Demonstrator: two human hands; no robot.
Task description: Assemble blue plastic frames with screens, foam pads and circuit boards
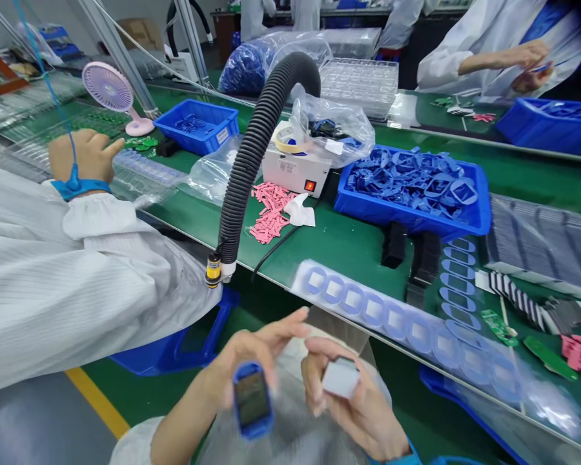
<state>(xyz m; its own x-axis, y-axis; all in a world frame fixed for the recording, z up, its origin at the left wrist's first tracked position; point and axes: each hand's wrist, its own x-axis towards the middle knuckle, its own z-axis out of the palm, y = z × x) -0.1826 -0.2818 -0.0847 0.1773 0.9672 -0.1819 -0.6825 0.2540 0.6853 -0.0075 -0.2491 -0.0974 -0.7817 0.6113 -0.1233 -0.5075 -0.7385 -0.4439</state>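
My left hand (244, 361) is low in the view, below the green bench edge, pinching a blue rectangular frame (252, 399) with a dark window in it. Beside it, my right hand (356, 403) grips a small grey square piece (340, 376) between thumb and fingers. The two hands are close together, the parts a little apart. On the bench above them lies a clear tray strip (397, 320) holding several blue frames in a row. A blue bin (411, 190) heaped with more blue frames stands behind it.
A black ribbed hose (252, 161) arches over the bench to a nozzle (214, 270). A co-worker in a white coat (68, 271) sits at my left, hand (84, 155) on the bench. Pink strips (270, 210), a white box (295, 171), a pink fan (109, 90) and grey trays (545, 242) are around.
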